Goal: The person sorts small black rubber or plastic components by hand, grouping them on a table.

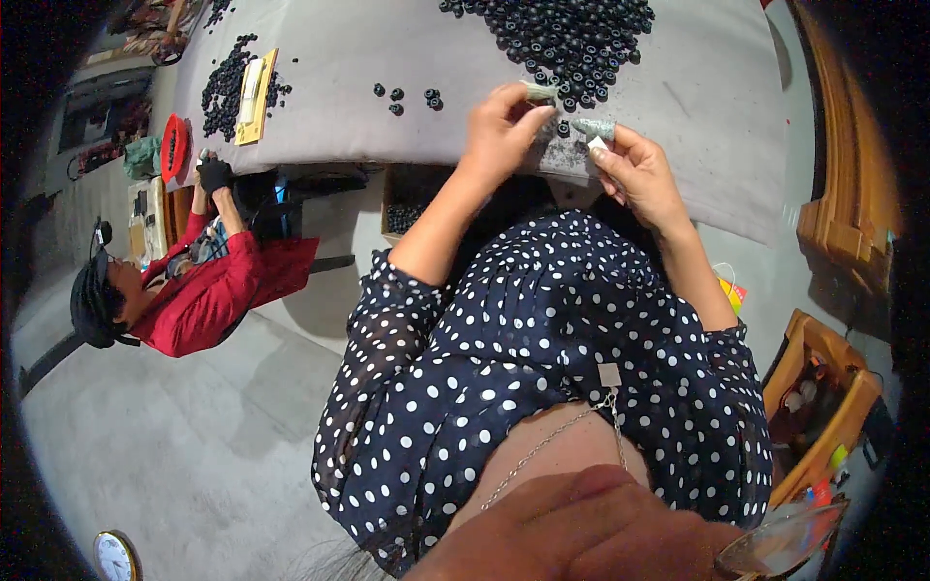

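Note:
My left hand [504,134] is over the near part of the grey-covered table, its thumb and fingers drawn together. A pale greenish wrap [539,91] covers a fingertip there. Facing it, my right hand [641,174] has its thumb and index finger close together, with a grey-green wrap [593,128] on the index finger and a white wrap [597,143] at the thumb. Anything inside either pinch is too small to make out. A small round black part [564,128] lies between the hands. Just beyond them spreads a large pile of black ring-shaped parts [572,44].
Several loose black parts [396,95] lie left of my hands. Farther left are a heap of smaller black pieces [225,92], a yellow card [254,102] and a red bowl [174,147]. A person in red [208,295] sits at left. Below the table edge stands a box [399,215] of black parts.

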`<state>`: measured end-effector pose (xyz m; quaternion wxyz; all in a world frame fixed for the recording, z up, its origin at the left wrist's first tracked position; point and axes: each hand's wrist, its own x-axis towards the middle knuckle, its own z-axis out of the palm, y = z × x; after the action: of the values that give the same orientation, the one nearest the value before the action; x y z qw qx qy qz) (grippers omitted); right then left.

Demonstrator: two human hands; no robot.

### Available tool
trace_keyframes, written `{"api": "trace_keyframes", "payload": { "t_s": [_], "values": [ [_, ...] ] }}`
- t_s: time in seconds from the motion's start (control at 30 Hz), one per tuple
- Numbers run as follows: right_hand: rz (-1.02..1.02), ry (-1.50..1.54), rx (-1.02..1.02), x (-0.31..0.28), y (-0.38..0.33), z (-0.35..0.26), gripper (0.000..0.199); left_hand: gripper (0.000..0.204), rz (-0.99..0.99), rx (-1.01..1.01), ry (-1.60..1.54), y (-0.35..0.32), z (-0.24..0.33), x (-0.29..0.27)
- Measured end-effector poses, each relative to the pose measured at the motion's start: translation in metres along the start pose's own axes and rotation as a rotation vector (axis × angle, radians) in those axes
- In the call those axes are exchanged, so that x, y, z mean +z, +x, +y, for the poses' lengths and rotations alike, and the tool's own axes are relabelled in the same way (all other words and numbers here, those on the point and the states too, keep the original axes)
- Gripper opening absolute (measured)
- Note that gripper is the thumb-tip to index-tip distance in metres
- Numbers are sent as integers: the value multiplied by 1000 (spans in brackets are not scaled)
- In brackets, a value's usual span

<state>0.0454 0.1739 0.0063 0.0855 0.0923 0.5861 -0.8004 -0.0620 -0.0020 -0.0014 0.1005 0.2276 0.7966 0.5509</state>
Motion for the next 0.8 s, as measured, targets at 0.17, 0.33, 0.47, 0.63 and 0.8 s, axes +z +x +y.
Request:
{"api": "trace_keyframes", "payload": {
  "t_s": [0.17, 0.33, 0.47, 0.63, 0.8],
  "values": [
    [-35, 80, -64, 12, 1, -12, 33, 19, -172, -416, -825, -21, 19, -19],
    [-174, 54, -27, 22, 5, -11, 37, 15, -180, -614, -1243, -35, 10, -17],
    [-200, 71, -27, 24, 5, -9, 37, 14, -177, -634, -1362, -38, 7, -15],
    [-199, 43, -9, 25, 2, -11, 36, 15, -105, -644, -1282, -38, 11, -13],
    [-192, 39, -26, 25, 2, -7, 36, 17, -121, -600, -1219, -44, 14, -6]
  ]
}}
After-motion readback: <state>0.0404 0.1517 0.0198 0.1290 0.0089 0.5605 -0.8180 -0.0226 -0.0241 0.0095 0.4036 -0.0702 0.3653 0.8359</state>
